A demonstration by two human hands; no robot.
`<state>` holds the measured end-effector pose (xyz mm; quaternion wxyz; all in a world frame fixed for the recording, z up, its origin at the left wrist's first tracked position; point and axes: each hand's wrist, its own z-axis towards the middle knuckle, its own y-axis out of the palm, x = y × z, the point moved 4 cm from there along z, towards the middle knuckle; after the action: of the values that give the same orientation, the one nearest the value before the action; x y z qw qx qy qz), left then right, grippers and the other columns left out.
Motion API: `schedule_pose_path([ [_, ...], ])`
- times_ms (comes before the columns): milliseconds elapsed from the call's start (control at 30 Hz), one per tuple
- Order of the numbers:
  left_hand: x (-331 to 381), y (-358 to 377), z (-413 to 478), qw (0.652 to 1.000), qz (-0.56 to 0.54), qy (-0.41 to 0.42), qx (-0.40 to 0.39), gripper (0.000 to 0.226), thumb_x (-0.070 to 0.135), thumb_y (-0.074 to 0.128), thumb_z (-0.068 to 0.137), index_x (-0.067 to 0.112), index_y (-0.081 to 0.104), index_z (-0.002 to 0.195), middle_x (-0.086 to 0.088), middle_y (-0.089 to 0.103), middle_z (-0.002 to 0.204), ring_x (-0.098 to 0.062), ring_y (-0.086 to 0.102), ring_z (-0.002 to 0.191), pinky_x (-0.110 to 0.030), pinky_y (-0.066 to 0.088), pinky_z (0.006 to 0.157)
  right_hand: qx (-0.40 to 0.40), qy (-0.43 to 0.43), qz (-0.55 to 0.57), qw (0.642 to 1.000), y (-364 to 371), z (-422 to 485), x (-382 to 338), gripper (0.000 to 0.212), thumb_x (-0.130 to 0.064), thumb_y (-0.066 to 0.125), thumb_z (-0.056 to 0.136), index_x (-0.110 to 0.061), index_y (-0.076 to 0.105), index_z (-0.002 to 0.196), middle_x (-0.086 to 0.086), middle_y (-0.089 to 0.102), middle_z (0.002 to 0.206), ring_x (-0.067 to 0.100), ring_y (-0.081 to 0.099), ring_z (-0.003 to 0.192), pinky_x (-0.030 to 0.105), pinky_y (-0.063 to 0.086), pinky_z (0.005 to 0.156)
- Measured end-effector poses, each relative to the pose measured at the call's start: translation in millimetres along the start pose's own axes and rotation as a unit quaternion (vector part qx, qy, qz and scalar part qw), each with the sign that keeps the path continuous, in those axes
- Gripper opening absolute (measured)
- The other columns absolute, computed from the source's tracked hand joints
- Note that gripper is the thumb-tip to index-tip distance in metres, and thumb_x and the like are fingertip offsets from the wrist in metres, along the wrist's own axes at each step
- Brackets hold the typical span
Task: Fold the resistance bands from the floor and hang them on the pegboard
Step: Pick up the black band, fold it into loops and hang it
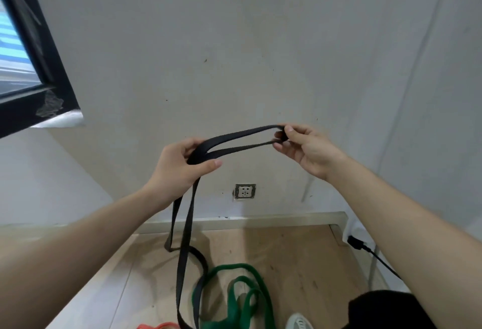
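Observation:
A black resistance band stretches between both hands at chest height in front of the wall. My left hand grips its doubled strands, and my right hand pinches the looped end. The rest of the black band hangs down from my left hand to the wooden floor. A green resistance band lies coiled on the floor below. A red band peeks in at the bottom edge. No pegboard is in view.
A wall socket sits low on the grey wall. A dark window frame fills the upper left. A black plug and cable run along the right wall. My shoe shows at the bottom.

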<state>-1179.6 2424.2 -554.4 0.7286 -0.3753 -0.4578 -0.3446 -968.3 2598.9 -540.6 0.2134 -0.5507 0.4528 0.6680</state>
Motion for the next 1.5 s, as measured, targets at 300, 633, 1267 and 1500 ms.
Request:
schedule_pose_path([
  [300,11.6,-20.9,5.8,0.999,-0.023,0.003,0.036,0.013,0.014,0.077,0.088,0.025,0.08,0.094,0.003,0.07,0.08,-0.011,0.059,0.071,-0.03,0.053,0.075,-0.139,0.126,-0.304,0.934,-11.4,-6.5,39.2,0.021,-0.004,0.063,0.095,-0.001,0.064,0.116,0.015,0.072,0.115,0.024,0.07,0.103,0.04,0.057,0.095],
  [633,16.5,-3.8,-3.2,0.998,0.018,-0.014,-0.066,0.019,0.013,0.079,0.085,0.023,0.081,0.101,-0.017,0.074,0.092,-0.016,0.063,0.074,-0.03,0.055,0.076,-0.207,-0.064,-0.401,0.89,73.9,-28.1,23.7,0.051,-0.029,0.08,0.083,-0.024,0.06,0.13,-0.005,0.068,0.123,0.007,0.063,0.116,0.026,0.048,0.102],
  [1267,-4.5,11.2,-11.1,0.988,0.052,-0.053,-0.134,0.022,0.014,0.082,0.082,0.015,0.072,0.101,-0.004,0.074,0.087,-0.016,0.072,0.084,-0.034,0.059,0.087,-0.121,-0.196,-0.304,0.925,83.2,-30.3,-16.6,0.007,-0.008,0.061,0.098,-0.01,0.067,0.1,-0.008,0.063,0.075,0.006,0.059,0.066,0.018,0.052,0.069],
  [1500,-3.5,14.6,-9.5,0.991,-0.001,-0.06,-0.116,0.031,0.011,0.08,0.085,0.02,0.069,0.112,0.005,0.074,0.085,-0.01,0.069,0.081,-0.032,0.058,0.085,-0.037,-0.218,-0.258,0.941,56.9,-21.8,-33.3,0.007,-0.013,0.057,0.101,-0.013,0.064,0.1,0.0,0.059,0.077,0.011,0.06,0.067,0.021,0.052,0.072],
])
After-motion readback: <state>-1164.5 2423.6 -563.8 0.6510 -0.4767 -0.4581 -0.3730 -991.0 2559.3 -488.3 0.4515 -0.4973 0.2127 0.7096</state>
